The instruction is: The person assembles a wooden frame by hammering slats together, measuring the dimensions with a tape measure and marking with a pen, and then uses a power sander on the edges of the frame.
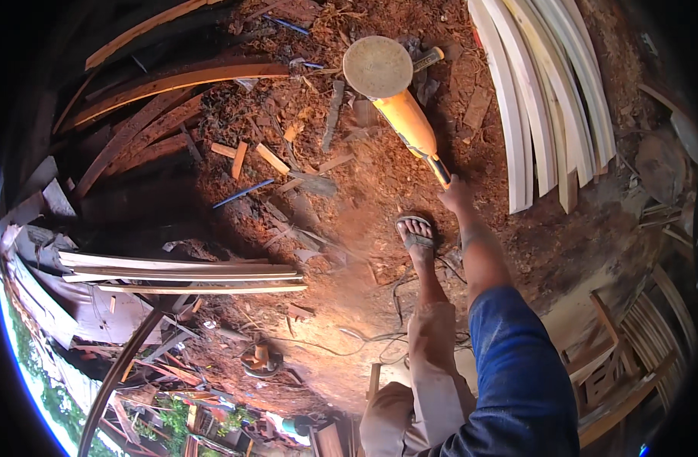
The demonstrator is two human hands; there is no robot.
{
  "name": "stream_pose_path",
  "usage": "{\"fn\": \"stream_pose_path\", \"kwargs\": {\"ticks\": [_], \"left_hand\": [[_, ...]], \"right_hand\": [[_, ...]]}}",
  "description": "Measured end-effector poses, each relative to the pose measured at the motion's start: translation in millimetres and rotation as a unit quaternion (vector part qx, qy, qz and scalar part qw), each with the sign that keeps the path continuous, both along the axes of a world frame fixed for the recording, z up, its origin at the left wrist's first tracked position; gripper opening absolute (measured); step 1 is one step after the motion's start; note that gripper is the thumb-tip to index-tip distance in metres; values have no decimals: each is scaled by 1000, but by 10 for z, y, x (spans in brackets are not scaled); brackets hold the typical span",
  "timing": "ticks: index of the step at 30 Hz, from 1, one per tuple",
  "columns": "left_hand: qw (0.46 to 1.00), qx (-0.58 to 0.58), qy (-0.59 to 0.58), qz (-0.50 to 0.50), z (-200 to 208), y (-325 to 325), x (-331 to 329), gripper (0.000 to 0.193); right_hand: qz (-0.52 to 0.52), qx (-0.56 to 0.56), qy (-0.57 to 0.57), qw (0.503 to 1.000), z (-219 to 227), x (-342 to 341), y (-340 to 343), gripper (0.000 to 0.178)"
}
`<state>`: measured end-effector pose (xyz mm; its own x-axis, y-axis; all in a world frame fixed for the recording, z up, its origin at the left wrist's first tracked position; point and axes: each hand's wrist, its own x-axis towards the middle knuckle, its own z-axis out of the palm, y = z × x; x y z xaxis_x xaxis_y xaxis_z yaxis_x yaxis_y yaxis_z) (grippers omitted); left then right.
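Note:
My right hand [457,196] is closed around the rear end of a yellow-and-black angle grinder [410,128], with the arm in a blue sleeve stretched out ahead. A large, round, grey-beige disc [378,67] sits at the tool's far end. Beside the disc a dark side handle [429,59] sticks out to the right. Under the tool lies a floor of reddish-brown sawdust and chips. My left hand does not show in the picture.
Pale planks [520,114] lie stacked at the far right, and more boards [189,276] lie at left. Wood offcuts [273,160] litter the ground. A cable [398,301] runs near my sandalled foot [416,231]. Wooden frames [623,373] stand at lower right.

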<state>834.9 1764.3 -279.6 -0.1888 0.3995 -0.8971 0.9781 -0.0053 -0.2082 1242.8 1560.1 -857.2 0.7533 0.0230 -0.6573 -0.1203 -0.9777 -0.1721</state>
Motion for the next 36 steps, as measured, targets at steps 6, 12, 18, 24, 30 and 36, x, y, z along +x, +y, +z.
{"fn": "stream_pose_path", "kwargs": {"ticks": [6, 12, 18, 24, 30, 36], "left_hand": [[1000, -3, 6, -22, -113, 289, 123, 26], [997, 7, -51, -65, 84, 857, -120, 27], [961, -35, -184, -206, 340, 1948, -568, 28], [756, 69, -450, -470, 700, 3523, -573, 26], [255, 162, -652, -695, 2013, 2575, 1197, 76], [560, -289, 165, -758, 952, 2053, 412, 50]], "right_hand": [[-233, 156, 384, 880, 73, 211, 181, 48], [-577, 703, 398, 118, 1431, 155, 1658, 39], [-532, 732, 203, 373, 2532, 785, 2269, 28], [-474, 481, 165, 719, 5750, -1829, 1807, 17], [-386, 412, 82, 822, 7876, -4607, 1671, 43], [-379, 394, 72, 834, 8345, -6668, 1986, 57]]}}
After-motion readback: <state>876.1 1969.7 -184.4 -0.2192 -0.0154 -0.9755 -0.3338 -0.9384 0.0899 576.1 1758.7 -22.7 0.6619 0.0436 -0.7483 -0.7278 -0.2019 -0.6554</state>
